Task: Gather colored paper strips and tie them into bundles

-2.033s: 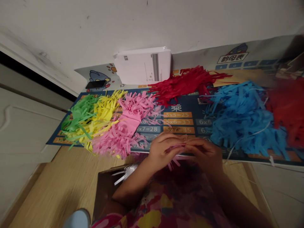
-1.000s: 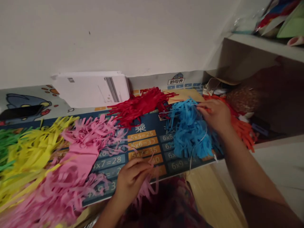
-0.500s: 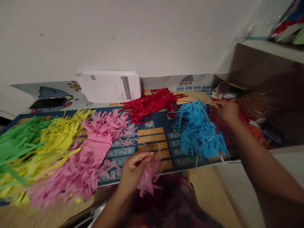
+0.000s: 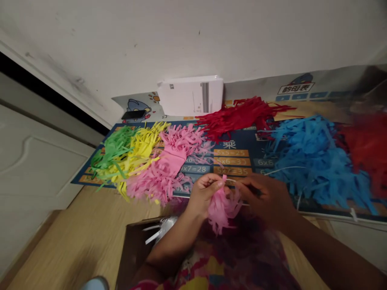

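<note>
My left hand (image 4: 207, 191) pinches the top of a pink paper tassel (image 4: 220, 213), whose fringe hangs down in front of the table edge. Close on its right, my right hand (image 4: 266, 197) has its fingers pinched on a thin white string (image 4: 231, 180) that reaches to the tassel's top. Whether the string passes through the tassel's top I cannot tell. Behind the hands lie fringed paper bundles: pink (image 4: 173, 159), yellow (image 4: 142, 145), green (image 4: 116, 149), red (image 4: 238, 119) and blue (image 4: 320, 161).
A printed times-table mat (image 4: 196, 169) covers the table. A white box (image 4: 190, 96) and a black phone (image 4: 134, 114) are at the wall. More red fringe (image 4: 369, 149) lies far right. Below the table stands an open carton (image 4: 133, 245) with clear plastic inside.
My right hand has come from beside the blue bundle to the pink tassel, now with the white string in its fingers. My left hand still holds the tassel. The view has swung left.
</note>
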